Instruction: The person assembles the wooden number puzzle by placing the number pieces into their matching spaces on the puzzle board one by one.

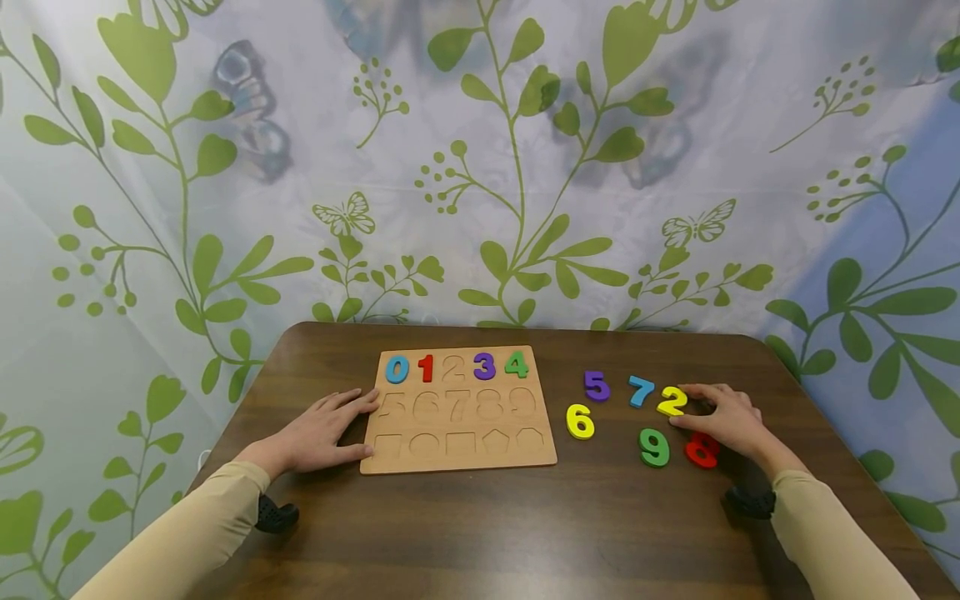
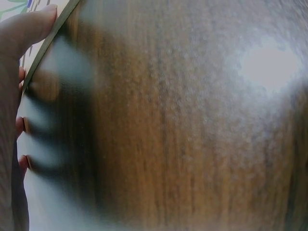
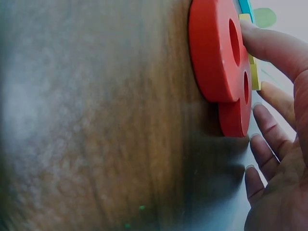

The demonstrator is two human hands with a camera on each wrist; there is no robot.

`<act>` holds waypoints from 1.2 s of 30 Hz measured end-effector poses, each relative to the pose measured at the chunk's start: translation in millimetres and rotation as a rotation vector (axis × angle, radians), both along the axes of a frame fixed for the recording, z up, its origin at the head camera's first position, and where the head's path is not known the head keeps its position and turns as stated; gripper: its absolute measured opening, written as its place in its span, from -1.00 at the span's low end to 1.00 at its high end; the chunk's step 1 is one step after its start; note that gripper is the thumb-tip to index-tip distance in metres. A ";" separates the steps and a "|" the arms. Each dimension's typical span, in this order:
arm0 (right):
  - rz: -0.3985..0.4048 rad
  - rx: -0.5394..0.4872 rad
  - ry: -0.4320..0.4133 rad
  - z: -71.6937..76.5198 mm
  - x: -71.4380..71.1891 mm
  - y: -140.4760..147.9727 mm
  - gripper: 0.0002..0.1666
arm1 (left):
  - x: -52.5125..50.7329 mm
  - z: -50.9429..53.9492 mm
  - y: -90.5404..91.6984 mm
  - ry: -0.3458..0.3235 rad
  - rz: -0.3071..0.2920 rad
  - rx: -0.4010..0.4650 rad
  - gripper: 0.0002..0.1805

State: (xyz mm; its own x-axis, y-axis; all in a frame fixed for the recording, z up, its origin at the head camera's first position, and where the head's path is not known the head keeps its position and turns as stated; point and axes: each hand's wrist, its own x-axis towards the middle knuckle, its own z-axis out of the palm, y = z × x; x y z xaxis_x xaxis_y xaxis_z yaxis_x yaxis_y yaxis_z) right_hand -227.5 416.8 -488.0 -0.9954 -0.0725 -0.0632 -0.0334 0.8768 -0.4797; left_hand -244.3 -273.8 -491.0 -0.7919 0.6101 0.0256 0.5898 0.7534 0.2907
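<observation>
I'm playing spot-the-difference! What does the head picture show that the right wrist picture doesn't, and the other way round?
Only the head view shows the left hand, the wooden board holding 0, 1, 3 and 4, and the loose purple 5, yellow 6 and green 9.

Only the right wrist view shows the red 8's thick side close up, and tiny green spots on the table.

Both show the right hand pinching the yellow 2, the red 8, the table and the leafy cloth. The wrist view's blue sliver is probably the 7.
</observation>
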 end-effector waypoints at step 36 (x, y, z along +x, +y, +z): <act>-0.024 -0.001 0.022 2.3 1.4 -4.2 -0.01 | -0.9 -0.6 0.4 -0.015 0.014 -0.025 -0.04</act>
